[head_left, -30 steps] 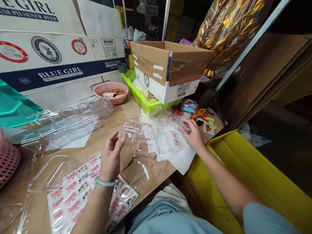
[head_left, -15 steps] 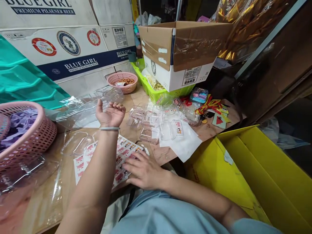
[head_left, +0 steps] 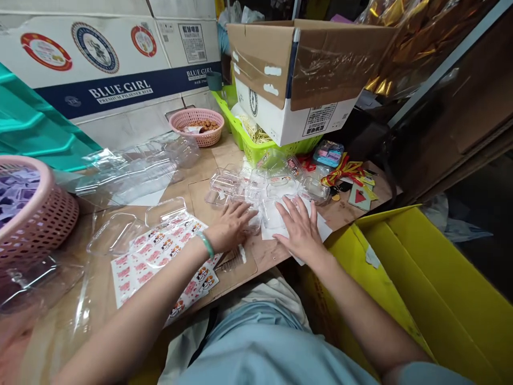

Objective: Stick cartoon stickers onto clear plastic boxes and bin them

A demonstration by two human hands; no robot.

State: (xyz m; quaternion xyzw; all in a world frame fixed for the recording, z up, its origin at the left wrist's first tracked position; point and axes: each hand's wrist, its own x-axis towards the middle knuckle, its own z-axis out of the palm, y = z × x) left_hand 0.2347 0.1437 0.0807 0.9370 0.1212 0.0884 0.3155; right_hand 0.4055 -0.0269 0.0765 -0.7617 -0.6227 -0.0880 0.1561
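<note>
My left hand [head_left: 231, 224] lies with fingers stretched out on the brown table, its fingertips at the small clear plastic cases [head_left: 244, 190] in the middle. My right hand [head_left: 297, 227] rests flat, fingers spread, on a clear case over a white paper sheet [head_left: 320, 231]. Neither hand grips anything. A sticker sheet [head_left: 160, 256] with red and white labels lies under my left forearm. Larger clear plastic lids [head_left: 120, 235] sit to its left.
A pink basket [head_left: 38, 214] stands at the left, a smaller pink basket [head_left: 197, 125] at the back. A taped cardboard box [head_left: 296, 75] sits in a green basket [head_left: 256, 152]. Beer cartons [head_left: 112, 80] line the back. A yellow box [head_left: 401, 289] stands at the right.
My left hand came down from a raised, curled pose onto the table by the cases. My right hand moved from the sticker sheet forward onto the case on the white paper.
</note>
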